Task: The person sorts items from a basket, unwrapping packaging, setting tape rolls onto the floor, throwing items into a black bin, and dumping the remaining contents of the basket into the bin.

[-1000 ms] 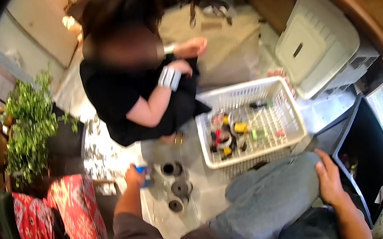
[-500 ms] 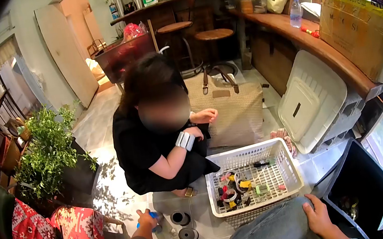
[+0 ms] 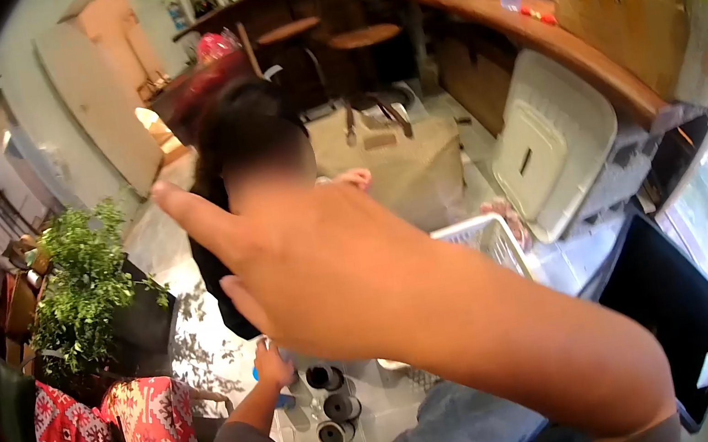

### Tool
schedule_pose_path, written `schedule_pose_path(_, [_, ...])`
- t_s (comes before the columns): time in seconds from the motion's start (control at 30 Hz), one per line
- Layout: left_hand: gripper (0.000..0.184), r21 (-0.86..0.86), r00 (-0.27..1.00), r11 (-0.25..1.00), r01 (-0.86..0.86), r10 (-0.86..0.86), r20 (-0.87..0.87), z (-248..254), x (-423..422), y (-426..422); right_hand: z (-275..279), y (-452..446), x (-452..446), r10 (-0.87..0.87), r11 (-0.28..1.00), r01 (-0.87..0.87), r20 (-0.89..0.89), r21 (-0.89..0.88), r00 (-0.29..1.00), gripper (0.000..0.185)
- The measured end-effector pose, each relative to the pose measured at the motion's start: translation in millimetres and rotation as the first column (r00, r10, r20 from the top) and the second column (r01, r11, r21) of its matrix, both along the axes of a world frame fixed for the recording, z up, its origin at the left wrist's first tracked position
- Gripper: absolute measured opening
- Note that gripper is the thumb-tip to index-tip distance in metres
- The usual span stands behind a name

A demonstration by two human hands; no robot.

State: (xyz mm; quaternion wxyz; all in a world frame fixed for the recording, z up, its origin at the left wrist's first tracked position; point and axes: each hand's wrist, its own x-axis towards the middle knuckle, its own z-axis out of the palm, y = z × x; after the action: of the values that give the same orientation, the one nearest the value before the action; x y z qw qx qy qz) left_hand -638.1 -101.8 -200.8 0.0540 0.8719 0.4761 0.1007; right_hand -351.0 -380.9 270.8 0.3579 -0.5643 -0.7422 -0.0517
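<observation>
My right hand (image 3: 304,257) is raised close to the camera, its index finger stretched out to the left and the thumb apart. I see nothing held in it; its other fingers are hidden. Low down near the floor, my left hand (image 3: 273,363) is closed on a blue object (image 3: 285,401), mostly covered by the fingers. Three dark-cored spools, among them a nearer spool (image 3: 336,433) and a farther spool (image 3: 323,377), stand on the tiles just right of it. My right arm covers most of the white plastic basket (image 3: 510,238), including its contents.
A person in black (image 3: 213,280) crouches opposite, partly behind my hand. A woven bag (image 3: 427,158) stands behind them. At right are a black bin (image 3: 663,302), a pale lid (image 3: 555,143) and a wooden counter (image 3: 517,24) with a cardboard box (image 3: 627,16). A leafy plant (image 3: 90,281) and patterned chair (image 3: 155,428) stand left.
My right hand has left my knee and swung up and left across the view, index finger extended. My left hand stays low by the spools with the blue object. The view has shifted slightly.
</observation>
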Motion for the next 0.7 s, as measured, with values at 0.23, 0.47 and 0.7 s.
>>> schedule_pose_path(0.23, [0.05,-0.19,0.845,0.888,0.418,-0.303,0.441,5.6,79.4,-54.3,-115.8,-119.2,108.5,-0.399,0.906,0.367,-0.13,-0.212,0.908,0.051])
schedule_pose_path(0.47, [0.086,0.133,0.147,0.833,0.537,-0.248,0.958,139.9,250.7,-132.9,-225.0,-260.3,146.9,-0.856,0.516,0.739,-0.265,-0.433,0.443,0.039])
schedule_pose_path(0.7, [0.055,0.322,-0.232,0.82,0.473,-0.237,0.943,219.4,353.3,-142.0,-246.7,-277.8,153.2,-0.87,0.489,0.811,-0.109,-0.323,0.481,0.041])
